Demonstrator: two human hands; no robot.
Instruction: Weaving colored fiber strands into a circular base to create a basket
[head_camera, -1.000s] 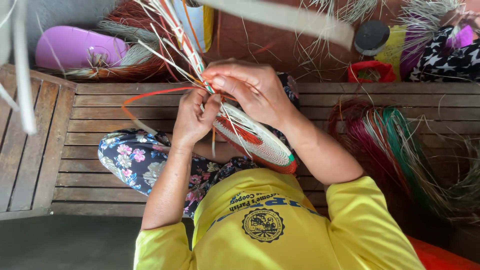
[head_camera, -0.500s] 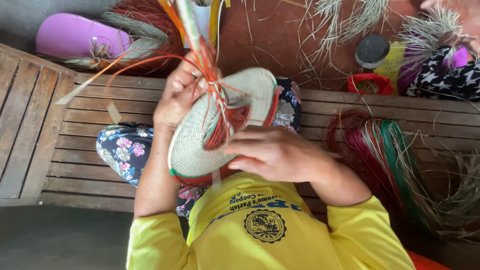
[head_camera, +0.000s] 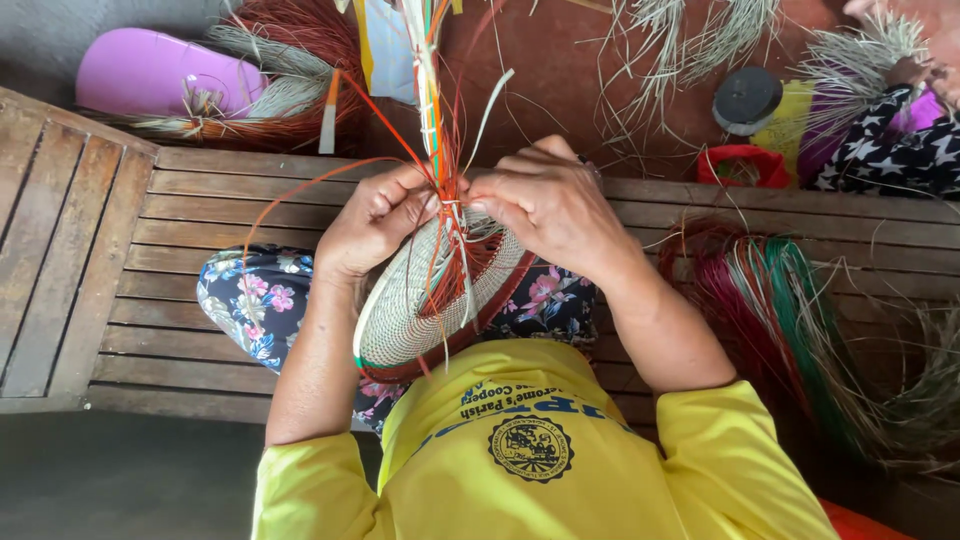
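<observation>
both hands pinched the strands (head_camera: 440, 150) above the basket (head_camera: 430, 300) on the lap: left hand (head_camera: 375, 220) and right hand (head_camera: 545, 205) were closed on them. weaving step, it seemed; the next move called for steady tension.

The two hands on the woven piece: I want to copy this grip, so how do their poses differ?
The left hand is curled in a fist, pinching the strands; the right hand arches over the woven disc, fingers bent down. Both meet where the strands leave the disc.
</observation>
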